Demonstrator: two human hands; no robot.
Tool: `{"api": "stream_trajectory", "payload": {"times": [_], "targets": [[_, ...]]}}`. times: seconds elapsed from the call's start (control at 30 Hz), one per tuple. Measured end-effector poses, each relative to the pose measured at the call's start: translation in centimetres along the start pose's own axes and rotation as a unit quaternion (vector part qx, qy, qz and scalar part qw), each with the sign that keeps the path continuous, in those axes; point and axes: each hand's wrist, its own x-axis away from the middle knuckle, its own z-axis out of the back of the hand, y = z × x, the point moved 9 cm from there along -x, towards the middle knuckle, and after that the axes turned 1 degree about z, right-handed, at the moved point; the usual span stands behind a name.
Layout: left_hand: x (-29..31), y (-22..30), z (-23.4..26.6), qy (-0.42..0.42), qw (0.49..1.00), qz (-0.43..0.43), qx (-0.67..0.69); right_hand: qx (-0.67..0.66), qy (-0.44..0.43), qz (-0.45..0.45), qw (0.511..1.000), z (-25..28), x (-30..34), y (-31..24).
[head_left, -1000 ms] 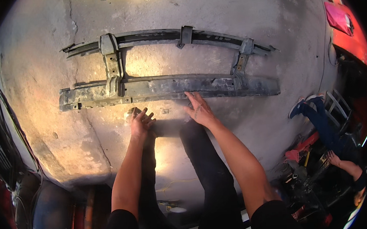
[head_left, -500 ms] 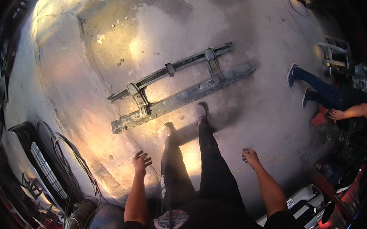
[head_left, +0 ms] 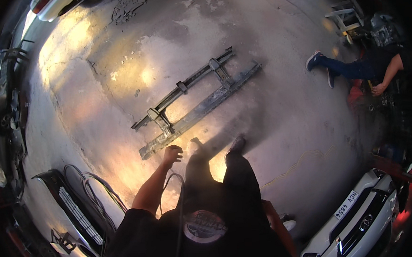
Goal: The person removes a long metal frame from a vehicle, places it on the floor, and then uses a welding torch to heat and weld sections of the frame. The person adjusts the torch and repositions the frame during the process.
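- The left hand (head_left: 172,154) hangs with its fingers loosely bent and parted from the thumb, nothing visible in its grasp.
- The right forearm (head_left: 281,228) lies along the body's side; the right hand cannot be made out, so whether it is open or holds anything cannot be told.
- Just beyond the left hand lies the near left end of a dark metal frame (head_left: 200,110), two long rails joined by two brackets, flat on the ground and slanting up to the right. Whether hand and rail touch cannot be told.
- The left shoe (head_left: 195,145) and right shoe (head_left: 237,145) stand near the lower rail, apart from its edge.
- Floor stretches beyond both ends of the frame, wider on the right, up to a co-worker's dark-blue trousers (head_left: 350,69).
- To the left, the walking space is bounded by looped cables (head_left: 87,177) and a black bumper cover (head_left: 73,207); at lower right, by a white vehicle front (head_left: 367,186).
- The concrete floor (head_left: 287,123) is stained, cracked and patched with warm light.
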Motion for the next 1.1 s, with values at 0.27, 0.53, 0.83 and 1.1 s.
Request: {"api": "stream_trajectory", "payload": {"times": [0.27,0.53,0.83,1.1], "targets": [[-2.3,3.4,-11.2,-0.019,0.989,-0.024,-0.144,-0.229,0.051,-0.095,0.968,6.1,3.4,5.1],[0.9,10.0,-30.8,-0.078,0.990,-0.105,-0.058,-0.090,0.083,0.135,0.983,15.2,3.2,13.2],[-1.2,12.5,-35.4,0.000,0.990,-0.110,-0.083,-0.338,0.084,-0.115,0.930,25.4,0.2,14.1],[-8.2,10.1,-32.1,0.065,0.984,0.003,-0.165,-0.122,0.073,-0.048,0.989,31.1,0.2,10.0]]}}
